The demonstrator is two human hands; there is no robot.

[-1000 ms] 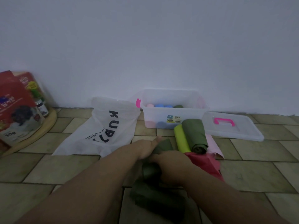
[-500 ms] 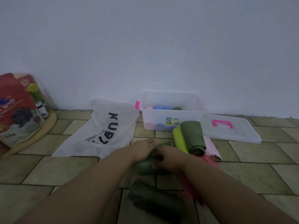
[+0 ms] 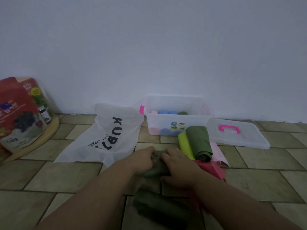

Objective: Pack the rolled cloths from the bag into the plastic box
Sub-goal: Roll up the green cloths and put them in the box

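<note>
Left hand (image 3: 142, 159) and right hand (image 3: 179, 165) grip the dark green rolled cloth (image 3: 155, 170), fingers (image 3: 168, 153) curled round it; slack pressure could unroll it.

Your materials: plastic, matt cloth, wood.
Box (image 3: 196, 123) at 12 o'clock and lid (image 3: 249, 141) at 1: clear smooth plastic. Bag (image 3: 79, 146) at 11: thin, translucent, faint sheen. Rolled cloths (image 3: 198, 141): matt fabric. Floor tiles (image 3: 265, 165) matt; round board (image 3: 48, 131) at 9 wood.

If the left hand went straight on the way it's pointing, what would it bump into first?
Probably the right hand, which sits just ahead of the left hand on the same dark green cloth. Past that lies the lime green roll, though depth is hard to judge.
</note>
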